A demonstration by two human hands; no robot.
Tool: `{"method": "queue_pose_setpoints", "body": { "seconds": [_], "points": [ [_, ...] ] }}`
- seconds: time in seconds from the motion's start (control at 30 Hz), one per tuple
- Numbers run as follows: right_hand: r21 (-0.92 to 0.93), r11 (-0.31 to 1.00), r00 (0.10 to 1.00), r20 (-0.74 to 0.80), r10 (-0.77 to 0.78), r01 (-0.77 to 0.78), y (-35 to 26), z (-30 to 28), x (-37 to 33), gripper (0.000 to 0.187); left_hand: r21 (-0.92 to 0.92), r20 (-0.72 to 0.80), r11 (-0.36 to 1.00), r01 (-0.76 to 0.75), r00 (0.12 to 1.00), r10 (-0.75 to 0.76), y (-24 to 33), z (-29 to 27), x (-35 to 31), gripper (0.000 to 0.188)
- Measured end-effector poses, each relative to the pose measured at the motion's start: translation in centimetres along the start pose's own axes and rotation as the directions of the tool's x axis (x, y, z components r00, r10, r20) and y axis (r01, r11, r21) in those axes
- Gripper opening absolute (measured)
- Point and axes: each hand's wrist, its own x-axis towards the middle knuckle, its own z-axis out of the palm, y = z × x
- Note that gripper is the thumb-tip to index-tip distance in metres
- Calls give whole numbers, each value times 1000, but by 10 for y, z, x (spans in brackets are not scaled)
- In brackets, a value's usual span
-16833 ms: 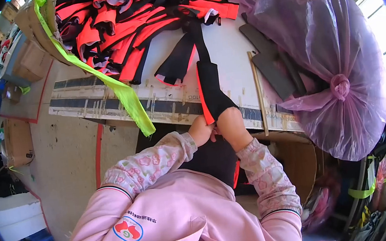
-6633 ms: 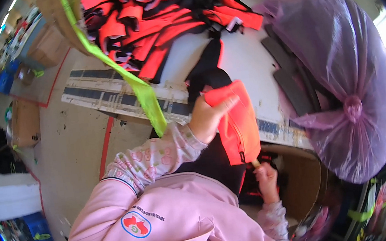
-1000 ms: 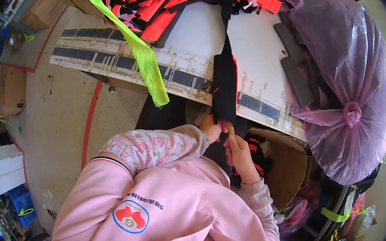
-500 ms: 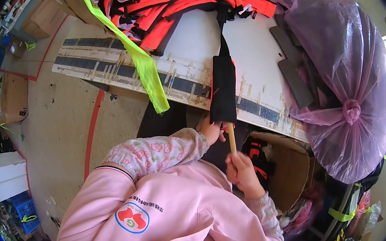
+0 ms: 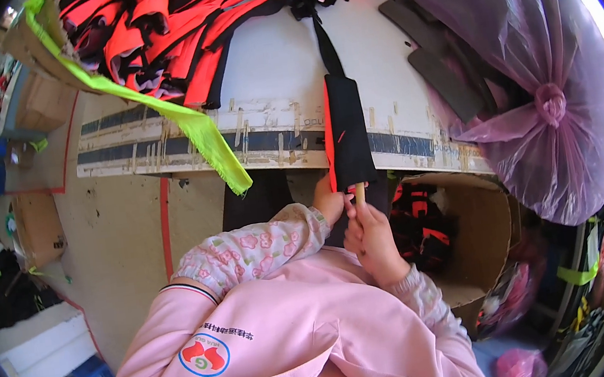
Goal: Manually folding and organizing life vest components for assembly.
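Note:
A black fabric sleeve with a bright orange-red edge [image 5: 348,123] hangs over the near edge of the white table. From its top a narrow black strap [image 5: 328,48] runs back to the heap of orange-red and black fabric pieces [image 5: 174,43]. At the sleeve's lower end, my left hand [image 5: 328,202] grips its left edge, with some fingers hidden behind the cloth. My right hand [image 5: 372,238] is closed round a pale wooden stick [image 5: 360,195]. The stick's upper end goes out of sight at the sleeve's lower opening, and only a short length shows above my fist.
Worn tape strips cover the white table's [image 5: 262,96] near edge. A neon-yellow strip [image 5: 194,126] dangles over it on the left. Dark grey flat pieces [image 5: 446,79] lie beside a knotted purple plastic bag [image 5: 517,52]. Below, an open cardboard box [image 5: 479,235] holds black and orange-red items.
My right hand has moved up toward the sleeve's lower end, and less of the stick shows between them. My left hand stays at the sleeve. The whole view has shifted.

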Motion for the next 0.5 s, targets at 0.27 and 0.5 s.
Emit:
{"method": "queue_pose_setpoints", "body": {
  "seconds": [0.27, 0.5],
  "points": [
    [-159, 984, 995, -43, -86, 78, 9, -5, 23, 29, 64, -12, 990, 127, 992, -126, 13, 2, 2, 20],
    [-567, 795, 970, 29, -242, 215, 9, -54, -2, 25, 98, -7, 992, 83, 997, -82, 38, -3, 0, 26]
  ]
}}
